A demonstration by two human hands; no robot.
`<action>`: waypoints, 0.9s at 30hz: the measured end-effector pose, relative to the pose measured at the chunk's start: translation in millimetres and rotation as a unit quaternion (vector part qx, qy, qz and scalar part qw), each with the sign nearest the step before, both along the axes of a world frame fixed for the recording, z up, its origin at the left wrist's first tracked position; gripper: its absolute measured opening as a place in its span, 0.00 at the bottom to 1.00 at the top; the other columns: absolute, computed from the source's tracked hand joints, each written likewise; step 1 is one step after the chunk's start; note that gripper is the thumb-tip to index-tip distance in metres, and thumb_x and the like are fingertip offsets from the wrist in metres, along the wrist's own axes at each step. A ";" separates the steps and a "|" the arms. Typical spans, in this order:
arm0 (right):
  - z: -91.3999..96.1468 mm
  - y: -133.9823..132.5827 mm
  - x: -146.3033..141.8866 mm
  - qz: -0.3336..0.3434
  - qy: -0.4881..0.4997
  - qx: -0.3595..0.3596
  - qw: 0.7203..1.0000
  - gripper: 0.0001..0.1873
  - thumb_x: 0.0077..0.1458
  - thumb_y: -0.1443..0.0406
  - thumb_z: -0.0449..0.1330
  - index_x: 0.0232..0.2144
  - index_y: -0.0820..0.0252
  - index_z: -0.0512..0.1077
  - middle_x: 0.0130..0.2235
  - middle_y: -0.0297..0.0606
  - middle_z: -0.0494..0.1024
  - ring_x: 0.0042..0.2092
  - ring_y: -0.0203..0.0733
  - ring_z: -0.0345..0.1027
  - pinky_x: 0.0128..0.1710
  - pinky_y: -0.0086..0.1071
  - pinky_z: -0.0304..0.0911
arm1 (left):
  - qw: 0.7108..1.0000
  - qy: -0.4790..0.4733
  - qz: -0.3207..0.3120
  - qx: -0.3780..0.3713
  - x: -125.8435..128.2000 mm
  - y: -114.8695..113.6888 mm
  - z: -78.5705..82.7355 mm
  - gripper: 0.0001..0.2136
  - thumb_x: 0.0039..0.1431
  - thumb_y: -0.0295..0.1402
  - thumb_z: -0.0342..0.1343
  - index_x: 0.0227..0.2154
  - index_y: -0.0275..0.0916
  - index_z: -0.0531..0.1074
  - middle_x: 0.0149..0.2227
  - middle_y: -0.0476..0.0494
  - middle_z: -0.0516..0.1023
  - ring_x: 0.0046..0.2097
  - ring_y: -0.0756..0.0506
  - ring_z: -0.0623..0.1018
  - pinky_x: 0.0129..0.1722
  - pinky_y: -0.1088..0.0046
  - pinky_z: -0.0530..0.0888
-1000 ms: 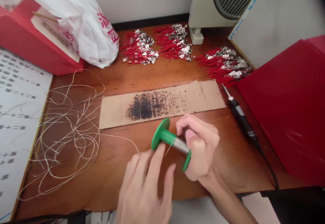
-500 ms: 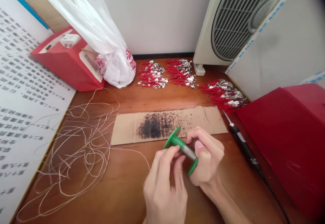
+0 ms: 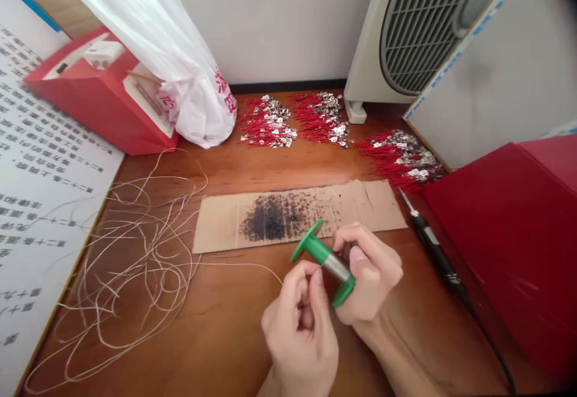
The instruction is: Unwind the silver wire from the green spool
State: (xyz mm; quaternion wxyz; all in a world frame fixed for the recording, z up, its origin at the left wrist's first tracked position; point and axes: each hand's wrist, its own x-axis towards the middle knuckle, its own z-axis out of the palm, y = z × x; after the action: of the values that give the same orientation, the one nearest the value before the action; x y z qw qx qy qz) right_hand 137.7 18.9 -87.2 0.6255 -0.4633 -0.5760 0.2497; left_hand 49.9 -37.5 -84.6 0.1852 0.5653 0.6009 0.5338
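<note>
My right hand [image 3: 372,274] is closed around one end of a green spool [image 3: 318,248], which is tilted and has silvery wire wound on its core. Beside the spool, my left hand [image 3: 304,325] pinches thin solder wire [image 3: 256,265] between thumb and forefinger, its fingertips close to the wound core. The wire runs left from that hand into a loose tangle of loops on the wooden table. Behind the spool lies a cardboard strip [image 3: 216,223] with black scorch marks. To the right, a soldering iron [image 3: 435,247] with a black handle lies on the table, tip pointing away.
Several piles of red wires with metal ends [image 3: 270,124] lie at the back. A white plastic bag [image 3: 202,109] and a red paper bag [image 3: 103,96] stand back left. A red box [image 3: 509,235] sits right, below a fan-grilled appliance [image 3: 365,54].
My left hand has moved from the spool's green end toward its other end, thumb and forefinger now pinched together. My right hand still holds the spool. The view has shifted slightly.
</note>
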 end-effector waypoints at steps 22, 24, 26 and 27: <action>17.7 20.6 0.4 0.042 0.534 -0.415 0.735 0.15 0.44 0.58 0.55 0.16 0.63 0.66 0.20 0.33 0.61 0.13 0.27 0.45 0.11 0.25 0.36 | 0.990 0.120 0.010 0.074 5.1 1.0 -1.0 0.12 0.58 0.14 0.61 0.43 0.31 0.79 0.20 0.56 0.67 0.21 0.61 0.61 0.28 0.88 0.65; 20.4 22.6 1.8 0.064 0.573 -0.436 0.691 0.14 0.45 0.60 0.53 0.15 0.64 0.66 0.17 0.31 0.57 0.11 0.28 0.44 0.10 0.24 0.37 | 0.996 0.076 -0.006 0.038 4.6 0.3 -2.8 0.12 0.58 0.16 0.61 0.43 0.34 0.79 0.20 0.57 0.67 0.21 0.60 0.59 0.26 0.86 0.64; 18.8 23.0 4.1 0.116 0.604 -0.432 0.660 0.13 0.46 0.61 0.54 0.17 0.63 0.66 0.17 0.30 0.57 0.11 0.28 0.44 0.10 0.23 0.38 | 0.999 0.027 -0.019 -0.014 4.1 -0.3 -4.3 0.09 0.60 0.19 0.62 0.39 0.37 0.80 0.20 0.57 0.66 0.21 0.59 0.58 0.23 0.84 0.61; 16.8 22.9 5.5 0.149 0.614 -0.426 0.648 0.12 0.46 0.61 0.54 0.17 0.63 0.65 0.17 0.30 0.57 0.12 0.27 0.44 0.10 0.22 0.39 | 0.999 -0.004 -0.025 -0.045 3.5 -0.2 -4.6 0.06 0.61 0.21 0.61 0.37 0.37 0.80 0.19 0.56 0.64 0.21 0.58 0.57 0.22 0.84 0.60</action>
State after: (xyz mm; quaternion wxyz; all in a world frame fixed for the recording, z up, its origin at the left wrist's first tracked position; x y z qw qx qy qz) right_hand 143.1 41.8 -70.5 0.5243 -0.3270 0.0481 0.7847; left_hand 53.4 -37.7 -89.3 0.2263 0.5687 0.6095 0.5038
